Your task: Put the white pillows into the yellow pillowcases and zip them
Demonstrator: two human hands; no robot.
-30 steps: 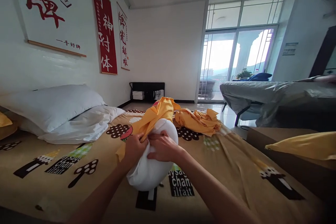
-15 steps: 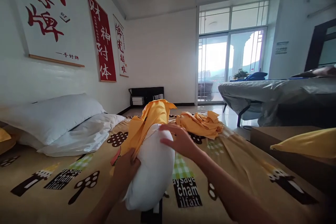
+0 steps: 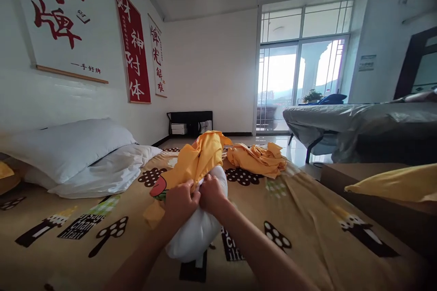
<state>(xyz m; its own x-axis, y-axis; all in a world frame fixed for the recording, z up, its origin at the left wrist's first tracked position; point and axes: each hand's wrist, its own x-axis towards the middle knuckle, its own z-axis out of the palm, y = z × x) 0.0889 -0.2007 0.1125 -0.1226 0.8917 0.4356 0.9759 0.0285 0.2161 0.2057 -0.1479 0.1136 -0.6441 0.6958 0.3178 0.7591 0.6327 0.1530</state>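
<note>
A white pillow point(image 3: 194, 236) stands bulging on the patterned bed sheet point(image 3: 300, 236) in front of me, its far end partly covered by a yellow pillowcase point(image 3: 201, 154). My left hand point(image 3: 182, 200) is closed on the pillowcase's edge at the pillow's left side. Right beside it, my right hand point(image 3: 212, 193) is closed at the same edge, on top of the pillow. The fingertips of both hands meet there and are partly hidden. A pink and green print shows on the pillowcase left of my left hand.
Crumpled orange-yellow cloth point(image 3: 256, 159) lies beyond on the right. White pillows point(image 3: 75, 150) rest at the left by the wall. At the right, a yellow cushion-like bundle point(image 3: 396, 184) sits on a brown cardboard box point(image 3: 336, 179). A plastic-covered table point(image 3: 351, 120) stands behind.
My right hand has moved down and left from above the pillow to the pillowcase edge, next to my left hand. The pillowcase now spreads more across the pillow's top.
</note>
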